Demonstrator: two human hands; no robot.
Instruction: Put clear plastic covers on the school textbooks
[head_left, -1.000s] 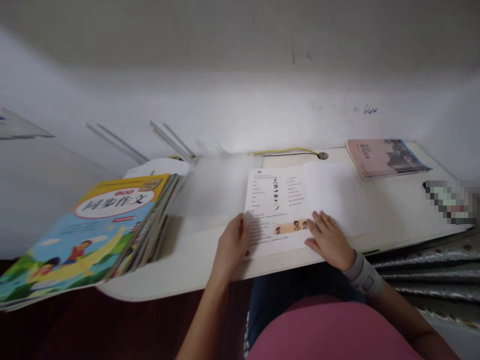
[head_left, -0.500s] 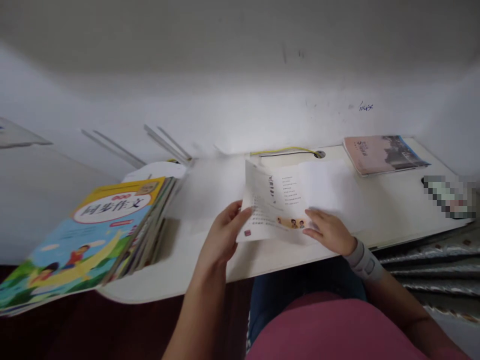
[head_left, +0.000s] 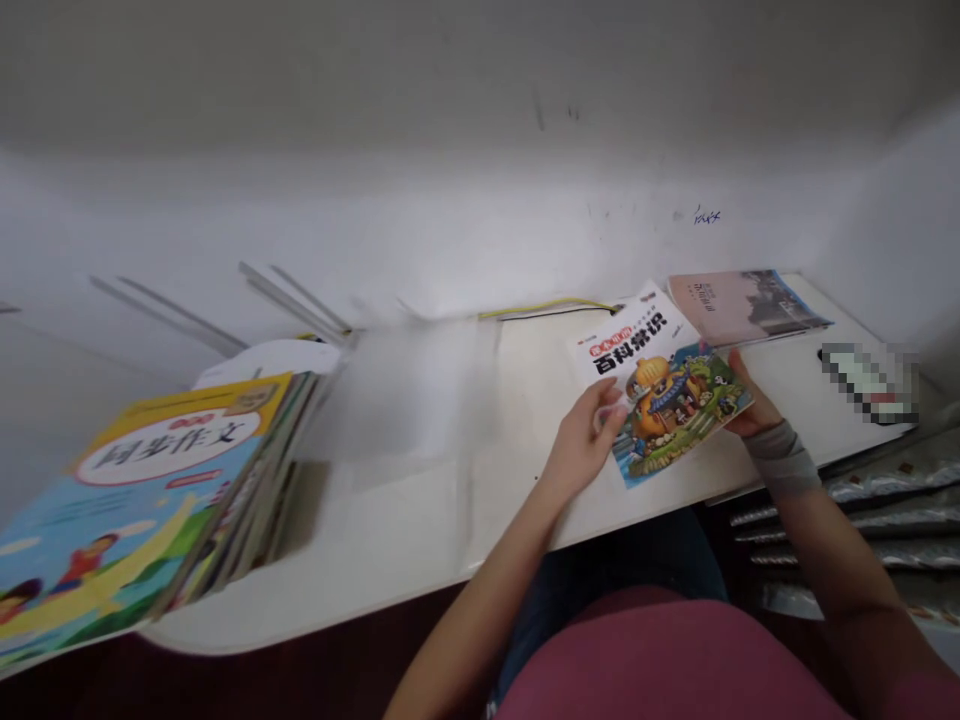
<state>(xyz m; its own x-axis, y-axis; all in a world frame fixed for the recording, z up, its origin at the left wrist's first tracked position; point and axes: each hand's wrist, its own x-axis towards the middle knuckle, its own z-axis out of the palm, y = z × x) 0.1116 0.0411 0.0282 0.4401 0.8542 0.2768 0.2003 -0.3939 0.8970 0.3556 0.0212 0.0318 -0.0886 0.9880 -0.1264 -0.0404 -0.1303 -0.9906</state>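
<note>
Head view: illustrated book between left grip and right grip.

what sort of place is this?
Likely a study corner; home or school, can't tell. There's a white desk along a wall, a stack of books at the desk's left end, and an illustrated book held over it.

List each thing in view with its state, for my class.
Cartoon booklet: looks closed, held
Left hand: holding the booklet's left edge
Right hand: holding its right edge
Book stack: piled, top book cover up
Pink-grey book: closed, lying on the table
Yellow cable: along the table's back edge
Wristband: worn on the right wrist
Pixelated item: on the table, otherwise unclear
</note>
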